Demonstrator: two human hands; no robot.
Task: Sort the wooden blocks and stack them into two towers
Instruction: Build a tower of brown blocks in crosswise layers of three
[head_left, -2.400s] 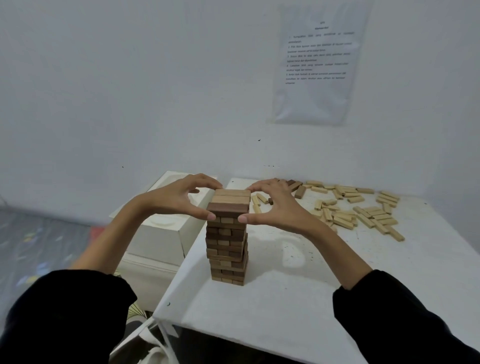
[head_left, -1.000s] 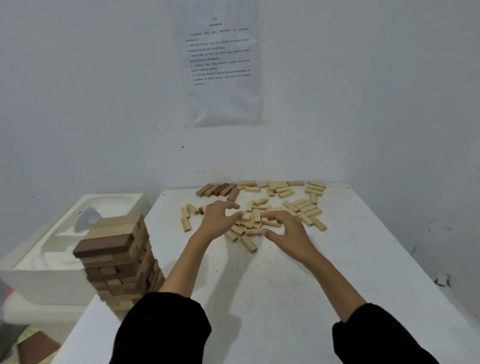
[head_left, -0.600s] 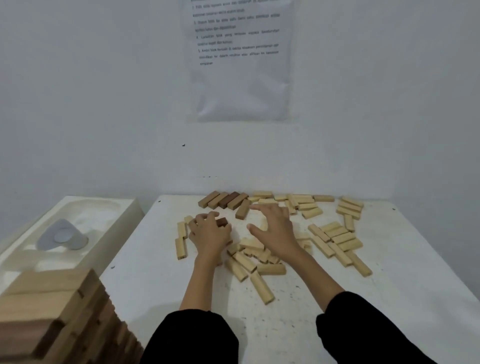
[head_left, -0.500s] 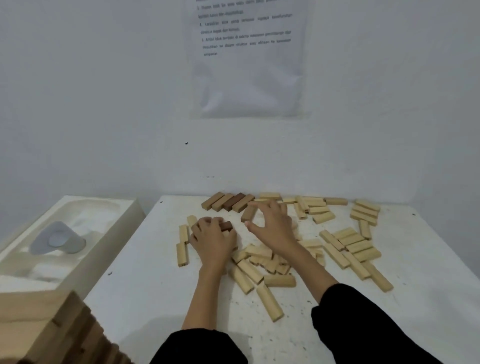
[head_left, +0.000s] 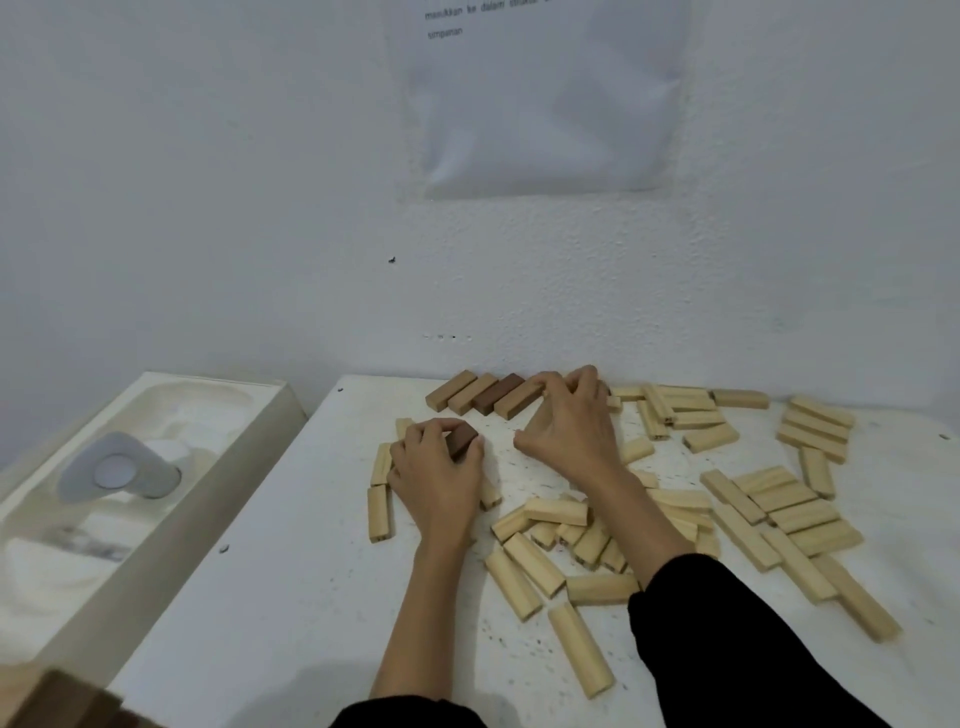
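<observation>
Now L hand (head_left: 436, 475) grips dark block (head_left: 461, 440), R hand (head_left: 571, 436) arched palm-down.

Pale blocks (head_left: 535, 564) scattered flat, browner blocks (head_left: 498, 394) rowed, dark block (head_left: 461, 440) held

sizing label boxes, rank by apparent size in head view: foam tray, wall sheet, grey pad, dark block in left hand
1-2. foam tray and wall sheet: similar, sheet cropped, unranked
3. grey pad
4. dark block, partly under left hand
</observation>
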